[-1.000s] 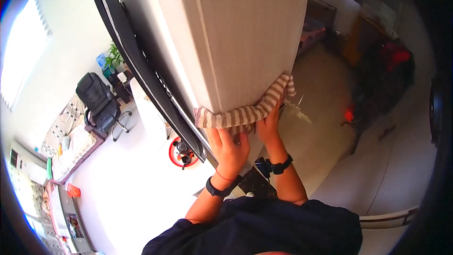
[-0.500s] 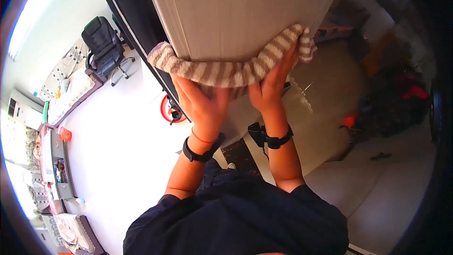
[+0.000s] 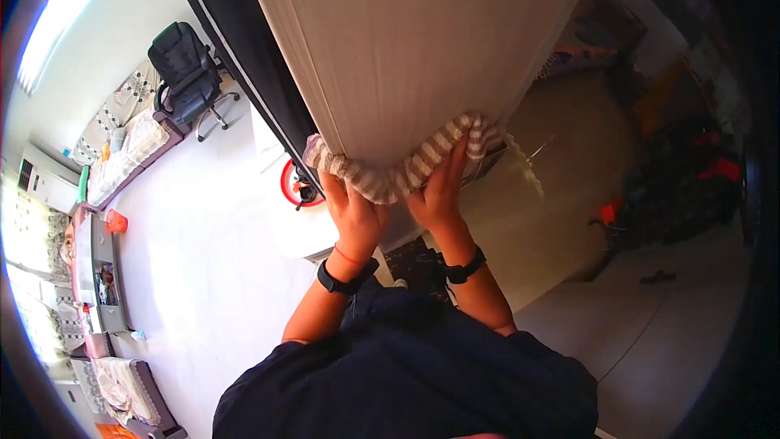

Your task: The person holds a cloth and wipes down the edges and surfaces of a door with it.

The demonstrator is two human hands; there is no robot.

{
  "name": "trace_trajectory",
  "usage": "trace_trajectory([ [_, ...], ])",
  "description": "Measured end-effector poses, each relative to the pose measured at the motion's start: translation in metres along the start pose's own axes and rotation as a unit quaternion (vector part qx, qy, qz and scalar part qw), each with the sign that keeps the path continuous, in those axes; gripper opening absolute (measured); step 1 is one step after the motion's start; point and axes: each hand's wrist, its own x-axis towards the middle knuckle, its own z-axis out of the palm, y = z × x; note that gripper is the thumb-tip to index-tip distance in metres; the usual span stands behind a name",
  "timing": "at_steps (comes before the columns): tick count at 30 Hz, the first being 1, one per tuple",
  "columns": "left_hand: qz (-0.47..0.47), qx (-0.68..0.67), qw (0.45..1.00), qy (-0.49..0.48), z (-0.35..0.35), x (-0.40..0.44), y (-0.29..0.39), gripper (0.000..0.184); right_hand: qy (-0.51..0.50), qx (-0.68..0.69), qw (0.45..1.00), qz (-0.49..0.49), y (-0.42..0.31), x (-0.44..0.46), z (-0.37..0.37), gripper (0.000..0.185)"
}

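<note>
A brown and white striped cloth is bunched against the lower edge of a tall pale panel. My left hand holds the left part of the cloth from below, its fingertips hidden behind the fabric. On the right part, my right hand presses with its fingers stretched upward along the stripes. Both wrists wear black bands. The cloth sags between the two hands, and its right end is folded over near my right fingertips.
A long black padded object leans along the panel's left side. Beyond it are a black office chair, a red round tray, a sofa and an orange bin. Dark items with red parts lie at right.
Both hands and the cloth first rose in view, then came down again. The hands are now closer together, and the cloth is more bunched between them.
</note>
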Motion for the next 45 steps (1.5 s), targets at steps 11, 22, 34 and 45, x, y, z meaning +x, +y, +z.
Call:
trace_trajectory([
  [11,0.071,-0.04,0.995,0.05,-0.032,0.084,0.03,0.075,0.114,-0.026,0.992,-0.056,-0.024,0.092,-0.02,0.076],
  [22,0.006,-0.034,0.996,-0.077,-0.06,0.054,0.041,0.069,0.045,-0.002,0.999,-0.001,-0.049,0.076,-0.026,0.085],
  [34,-0.04,-0.085,0.995,-0.013,-0.026,0.031,0.042,0.07,-0.022,0.016,0.988,-0.152,-0.057,0.091,-0.043,0.071],
  [45,0.025,0.101,0.993,-0.053,0.001,0.016,0.048,0.076,0.109,0.012,0.993,0.044,0.011,0.048,-0.023,0.094],
])
